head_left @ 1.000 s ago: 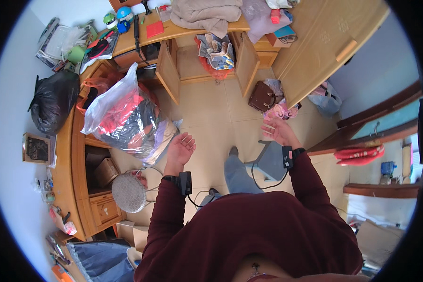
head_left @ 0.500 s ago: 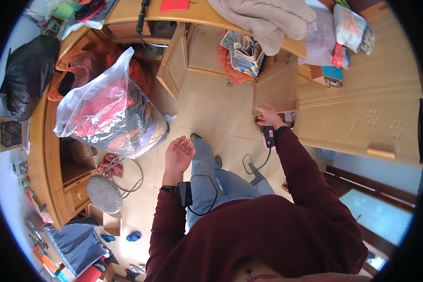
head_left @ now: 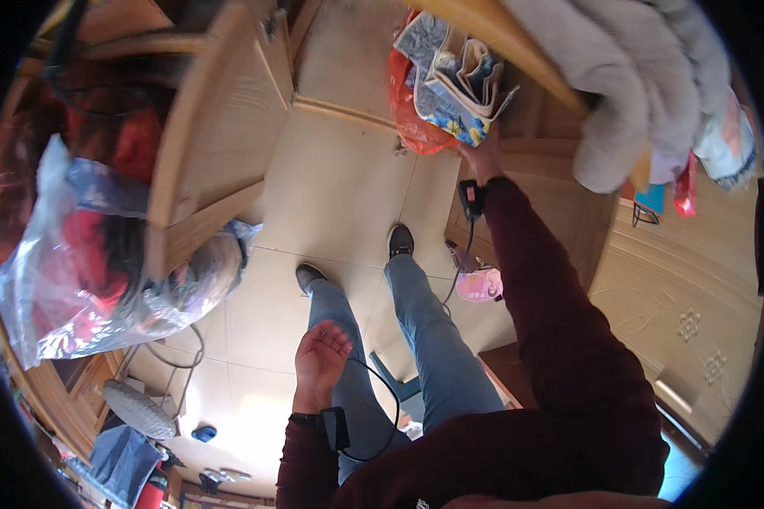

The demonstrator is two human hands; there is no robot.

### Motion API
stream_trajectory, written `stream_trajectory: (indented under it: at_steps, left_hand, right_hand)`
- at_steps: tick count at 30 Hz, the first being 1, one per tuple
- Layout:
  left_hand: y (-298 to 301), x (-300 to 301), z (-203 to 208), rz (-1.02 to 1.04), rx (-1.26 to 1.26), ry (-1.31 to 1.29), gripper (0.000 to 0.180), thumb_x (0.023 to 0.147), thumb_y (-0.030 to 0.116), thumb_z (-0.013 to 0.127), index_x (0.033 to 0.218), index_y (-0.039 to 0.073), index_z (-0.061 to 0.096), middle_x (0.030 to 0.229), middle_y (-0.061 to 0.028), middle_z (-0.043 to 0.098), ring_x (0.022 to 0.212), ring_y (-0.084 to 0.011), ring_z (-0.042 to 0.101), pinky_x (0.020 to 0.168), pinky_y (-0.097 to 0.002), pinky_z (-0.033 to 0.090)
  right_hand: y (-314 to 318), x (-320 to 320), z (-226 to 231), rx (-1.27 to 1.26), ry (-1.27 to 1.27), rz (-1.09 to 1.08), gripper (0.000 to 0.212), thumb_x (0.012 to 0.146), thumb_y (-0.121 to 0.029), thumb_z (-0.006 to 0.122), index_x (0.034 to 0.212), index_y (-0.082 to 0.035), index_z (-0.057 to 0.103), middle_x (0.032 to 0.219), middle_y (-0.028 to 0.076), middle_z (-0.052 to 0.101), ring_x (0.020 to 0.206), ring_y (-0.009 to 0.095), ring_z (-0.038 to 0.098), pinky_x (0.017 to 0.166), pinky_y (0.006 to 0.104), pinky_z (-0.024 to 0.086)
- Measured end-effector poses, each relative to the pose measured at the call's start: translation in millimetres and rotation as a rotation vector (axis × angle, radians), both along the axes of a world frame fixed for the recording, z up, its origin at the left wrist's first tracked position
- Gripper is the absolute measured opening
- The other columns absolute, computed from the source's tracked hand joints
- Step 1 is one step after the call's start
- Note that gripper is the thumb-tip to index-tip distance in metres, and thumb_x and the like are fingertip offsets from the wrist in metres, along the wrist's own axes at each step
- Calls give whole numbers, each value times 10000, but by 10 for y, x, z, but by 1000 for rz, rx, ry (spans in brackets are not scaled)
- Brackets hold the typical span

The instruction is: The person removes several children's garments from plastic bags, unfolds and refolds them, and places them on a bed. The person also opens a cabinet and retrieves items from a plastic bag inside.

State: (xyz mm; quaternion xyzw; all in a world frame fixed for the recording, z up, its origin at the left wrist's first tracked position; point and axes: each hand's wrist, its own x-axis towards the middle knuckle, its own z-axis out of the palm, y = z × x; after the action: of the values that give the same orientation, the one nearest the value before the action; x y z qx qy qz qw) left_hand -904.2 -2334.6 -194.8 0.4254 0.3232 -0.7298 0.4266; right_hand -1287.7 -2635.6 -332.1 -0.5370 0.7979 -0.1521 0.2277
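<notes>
Moved off the edge of the cabinet door (head_left: pixel 539 208), the right hand (head_left: pixel 481 159) is now at the fabric bundle (head_left: pixel 458 76).
Just beyond this hand, the bundle lies loosely folded: grey-blue patterned layers, beige edging, yellow flowers on blue nearest the grip. A red plastic bag (head_left: pixel 407 114) shows along its left. Whether the partly hidden right hand pinches it, I cannot tell; well back, the left hand (head_left: pixel 321 360) is loosely half-curled, palm up.

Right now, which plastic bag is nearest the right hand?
The red plastic bag with folded floral fabric, beside the right hand; the clear plastic bag is far left.
</notes>
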Motion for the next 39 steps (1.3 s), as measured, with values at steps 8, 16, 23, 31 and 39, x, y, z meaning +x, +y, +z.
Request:
stream_trajectory:
  at_steps: [8,16,23,31,39]
  left_hand:
    - [25,-551,-578,65,45,-23,252,882,246,411,963,74,576,852,-72,627,810,-228,586,749,-378,455]
    - [37,-659,-691,77,46,-82,254,881,249,434,965,63,585,854,-87,631,805,-240,590,745,-365,452]
    - [-324,-747,-475,16,-104,-8,325,896,314,416,1062,60,534,974,-110,597,912,-256,558,812,-378,428]
    - [-753,-656,131,-97,-342,-58,413,905,393,373,1111,63,514,1027,-88,572,975,-233,539,847,-379,410]
    - [-399,-181,-166,-187,-647,-192,483,905,423,360,1209,54,436,1159,-69,502,1036,-198,501,894,-332,397]
  right_hand:
    - [-813,-386,-400,-61,586,142,949,614,-298,751,1355,-79,201,1344,279,239,1250,412,244,997,397,301]
    - [-974,-951,-647,-161,-214,-42,307,725,-278,612,902,-28,622,762,98,617,717,238,594,692,349,455]
    - [49,-429,782,-290,-1432,-417,319,831,-229,486,1103,-62,484,1084,51,499,974,170,496,800,306,436]
    - [1571,482,1430,514,-1537,-474,332,866,-253,461,1141,-67,474,1107,61,511,980,178,512,817,336,440]
    - [1775,833,863,980,-1945,-675,358,883,-277,459,1178,-75,464,1132,67,519,976,178,528,820,358,447]
